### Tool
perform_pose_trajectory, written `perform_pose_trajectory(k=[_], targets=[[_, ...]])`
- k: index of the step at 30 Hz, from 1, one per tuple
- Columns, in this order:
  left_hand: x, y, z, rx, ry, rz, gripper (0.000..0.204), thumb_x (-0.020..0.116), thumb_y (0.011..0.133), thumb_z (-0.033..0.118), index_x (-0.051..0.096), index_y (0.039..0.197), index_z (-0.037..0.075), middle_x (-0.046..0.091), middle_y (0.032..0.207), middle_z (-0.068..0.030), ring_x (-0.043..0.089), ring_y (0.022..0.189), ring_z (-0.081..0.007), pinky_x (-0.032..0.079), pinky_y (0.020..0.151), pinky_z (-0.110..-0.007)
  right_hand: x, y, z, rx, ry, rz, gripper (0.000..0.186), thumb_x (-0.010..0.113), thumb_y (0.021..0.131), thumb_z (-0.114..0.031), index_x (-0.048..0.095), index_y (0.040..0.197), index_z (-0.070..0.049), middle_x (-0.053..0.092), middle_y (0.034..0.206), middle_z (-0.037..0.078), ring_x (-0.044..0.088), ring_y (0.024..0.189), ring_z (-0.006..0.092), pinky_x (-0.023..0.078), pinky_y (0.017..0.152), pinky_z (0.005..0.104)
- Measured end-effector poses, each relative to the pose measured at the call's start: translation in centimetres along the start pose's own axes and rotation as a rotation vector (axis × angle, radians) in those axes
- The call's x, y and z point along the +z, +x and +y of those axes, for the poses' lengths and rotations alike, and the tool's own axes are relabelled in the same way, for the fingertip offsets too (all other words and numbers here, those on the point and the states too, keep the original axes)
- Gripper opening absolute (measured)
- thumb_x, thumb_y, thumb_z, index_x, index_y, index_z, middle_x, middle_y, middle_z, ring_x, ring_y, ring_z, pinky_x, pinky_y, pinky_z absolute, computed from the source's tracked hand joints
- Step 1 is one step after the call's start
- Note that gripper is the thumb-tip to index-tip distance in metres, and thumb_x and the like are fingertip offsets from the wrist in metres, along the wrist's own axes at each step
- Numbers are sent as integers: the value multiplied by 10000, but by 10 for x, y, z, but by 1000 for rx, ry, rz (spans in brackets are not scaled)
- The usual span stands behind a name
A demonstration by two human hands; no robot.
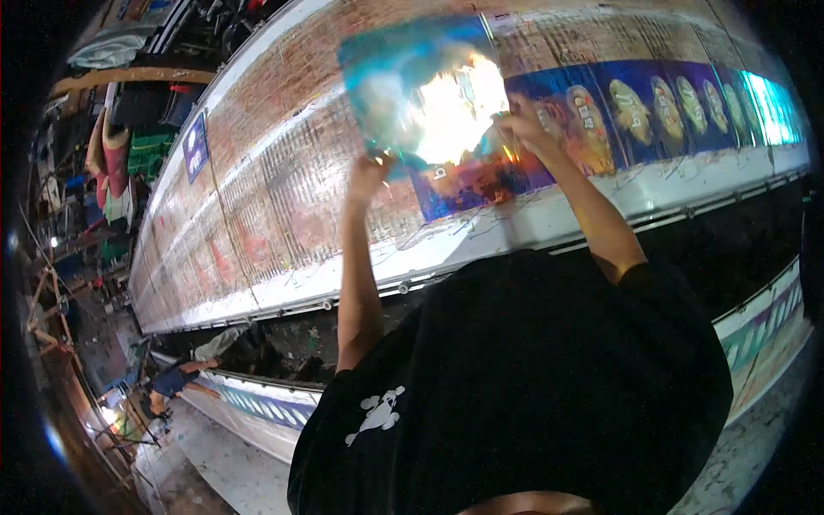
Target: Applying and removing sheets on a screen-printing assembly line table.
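A glossy, see-through-looking sheet (369,94) in teal and dark blue is raised over the long table, with a bright white glare across its middle. My left hand (371,176) is closed on the sheet's near left corner. At its near right corner my right hand (525,127) grips the edge with fingers pinched. Under and beyond the sheet's near edge, a purple and orange print (481,187) shows on the table. To the right, a row of purple prints with pale oval shapes (665,107) lies along the same table.
The long table (266,206) has a stained brown top, a white near edge and a metal rail (412,286). A small purple print (196,148) lies far left. Behind me runs another table with prints (266,410). Two people (176,378) are at the left, near green crates (150,154).
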State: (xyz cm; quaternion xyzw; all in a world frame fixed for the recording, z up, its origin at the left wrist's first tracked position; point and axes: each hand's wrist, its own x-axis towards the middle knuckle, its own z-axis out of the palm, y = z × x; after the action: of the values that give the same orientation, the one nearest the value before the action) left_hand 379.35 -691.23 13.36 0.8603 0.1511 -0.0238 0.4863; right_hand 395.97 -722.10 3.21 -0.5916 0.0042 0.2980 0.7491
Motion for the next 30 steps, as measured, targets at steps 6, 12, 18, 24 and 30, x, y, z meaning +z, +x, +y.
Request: perform_pose_trajectory(k=[6, 12, 18, 24, 30], targets=[[140, -55, -135, -595, 442, 207, 438, 689, 649, 423, 638, 859, 42, 622, 845, -196, 614, 762, -321, 477, 661, -411, -11, -60, 81, -114, -896, 273, 448, 673, 646, -207, 536, 1035, -32, 606, 841, 159, 588, 787, 322, 454, 698, 424], [159, -54, -116, -888, 544, 493, 529, 727, 625, 428, 624, 996, 65, 633, 945, -183, 610, 903, -328, 476, 780, -434, 8, -49, 80, 96, -999, 316, 346, 529, 702, -144, 555, 1019, -9, 588, 974, 226, 552, 924, 394, 439, 785, 461], [161, -39, -133, -628, -63, 306, 434, 690, 657, 337, 622, 960, 34, 625, 871, -188, 609, 700, -294, 494, 697, -381, -16, -38, 102, 132, -1099, 415, 334, 556, 739, -250, 562, 953, 6, 599, 929, 253, 581, 893, 400, 457, 786, 472], [150, -41, -179, -575, -462, -177, 226, 612, 793, 255, 620, 788, 30, 577, 644, -87, 518, 487, -167, 395, 392, -298, -25, -33, 105, -65, -1150, 417, 373, 577, 744, -344, 599, 958, -39, 613, 924, 227, 599, 877, 368, 467, 751, 463], [109, -27, -144, -783, -328, -176, 234, 563, 836, 236, 610, 827, 7, 540, 562, -85, 423, 364, -138, 306, 341, -278, 6, -35, 88, 39, -1119, 302, 427, 590, 761, -392, 587, 944, -7, 606, 947, 233, 592, 898, 361, 470, 764, 447]])
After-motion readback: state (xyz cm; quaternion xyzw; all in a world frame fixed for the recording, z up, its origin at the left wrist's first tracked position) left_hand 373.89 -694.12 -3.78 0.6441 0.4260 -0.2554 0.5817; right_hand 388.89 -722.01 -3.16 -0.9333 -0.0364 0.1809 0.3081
